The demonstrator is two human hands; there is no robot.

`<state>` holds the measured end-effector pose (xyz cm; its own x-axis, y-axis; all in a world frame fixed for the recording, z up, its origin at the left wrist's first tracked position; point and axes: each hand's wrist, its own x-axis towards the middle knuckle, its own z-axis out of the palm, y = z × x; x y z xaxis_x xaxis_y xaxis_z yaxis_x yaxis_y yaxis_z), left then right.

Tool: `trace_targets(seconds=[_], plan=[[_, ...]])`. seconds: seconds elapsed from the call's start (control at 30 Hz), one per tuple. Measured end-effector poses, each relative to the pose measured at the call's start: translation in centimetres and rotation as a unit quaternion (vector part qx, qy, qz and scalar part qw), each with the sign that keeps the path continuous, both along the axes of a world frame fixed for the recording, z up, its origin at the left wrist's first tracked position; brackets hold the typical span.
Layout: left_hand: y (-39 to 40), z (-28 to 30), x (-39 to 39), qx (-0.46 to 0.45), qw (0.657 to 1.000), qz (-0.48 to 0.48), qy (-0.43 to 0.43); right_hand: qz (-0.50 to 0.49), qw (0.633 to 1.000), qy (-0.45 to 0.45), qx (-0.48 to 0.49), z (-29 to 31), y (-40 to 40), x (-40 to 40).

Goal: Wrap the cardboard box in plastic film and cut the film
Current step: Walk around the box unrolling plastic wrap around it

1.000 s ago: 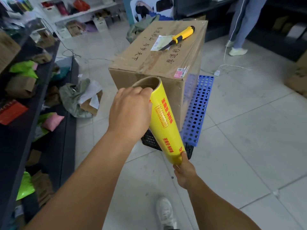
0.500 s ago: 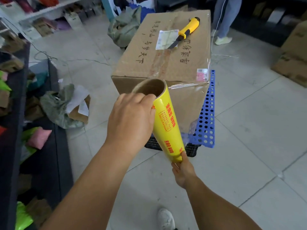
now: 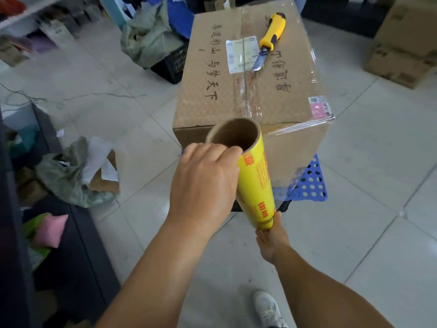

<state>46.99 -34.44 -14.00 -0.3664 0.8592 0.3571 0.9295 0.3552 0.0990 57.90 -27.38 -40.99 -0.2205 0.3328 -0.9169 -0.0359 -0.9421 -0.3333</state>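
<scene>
A large cardboard box with black handwriting stands on a blue perforated panel. Clear plastic film stretches from the box's near right corner and front face to a yellow film roll held nearly upright in front of the box. My left hand grips the roll's upper end by the brown cardboard core. My right hand holds the roll's lower end, its fingers mostly hidden behind the roll. A yellow utility knife with its blade out lies on the box top beside a white label.
A dark shelf unit with bags and packets runs along the left. A crumpled sack with cardboard lies on the tiled floor at left. Behind the box are a grey-green sack and a black crate. More cartons stand at far right.
The view has come closer and higher over the box. The roll has shifted left across the box's front face, drawing the film along it. Both hands keep their hold.
</scene>
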Motion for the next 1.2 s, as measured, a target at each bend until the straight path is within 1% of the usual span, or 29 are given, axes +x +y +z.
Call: trace_targets(seconds=[0.13,0.27,0.47,0.63,0.73,0.83,0.93,1.07,1.2], plan=[[-0.3,-0.4,-1.3,0.005,0.999,-0.034,-0.017,-0.04,0.999,-0.012,0.004,-0.3,-0.7,-0.1],[-1.0,-0.6,-3.3,0.013,0.996,-0.09,-0.026,-0.101,0.995,-0.021,0.015,0.1,-2.2,-0.4],[-2.3,0.0,-5.9,-0.005,0.982,-0.186,-0.026,-0.179,0.982,-0.04,0.031,1.0,-5.8,-1.2],[-2.9,1.0,-6.7,-0.019,0.973,-0.228,-0.04,-0.214,0.976,-0.026,0.022,1.3,-8.8,-2.2],[-3.1,1.2,-7.3,-0.031,0.97,-0.24,-0.029,-0.226,0.974,-0.014,0.021,1.4,-10.1,-2.8],[-3.3,1.1,-8.3,-0.024,0.969,-0.244,-0.021,-0.226,0.974,-0.012,0.03,1.5,-10.8,-3.4],[-3.6,1.1,-9.5,-0.02,0.966,-0.258,-0.026,-0.253,0.967,-0.02,0.04,1.7,-11.8,-3.7],[-4.1,1.0,-11.4,-0.027,0.95,-0.312,-0.02,-0.276,0.959,-0.023,0.065,1.9,-13.6,-3.9],[-4.3,0.7,-14.4,-0.027,0.932,-0.361,-0.001,-0.318,0.944,-0.023,0.079,1.5,-16.0,-6.2]])
